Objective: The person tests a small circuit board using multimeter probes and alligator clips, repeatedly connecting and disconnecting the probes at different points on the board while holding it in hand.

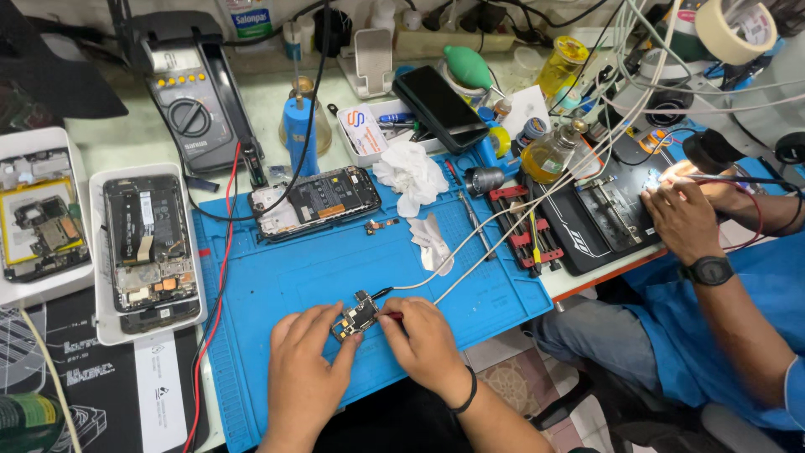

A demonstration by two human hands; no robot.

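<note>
Phone repair workshop: blue work mat, multimeter, opened phones, microscope.

Counted across the bench: three opened phones, one on the blue mat, two in white trays at left. One intact dark phone far centre. One small circuit board near, between two hands. One multimeter far left. Two crumpled white tissues. Two amber glass bottles. One tape roll far right. One co-worker's hand at right.
</note>
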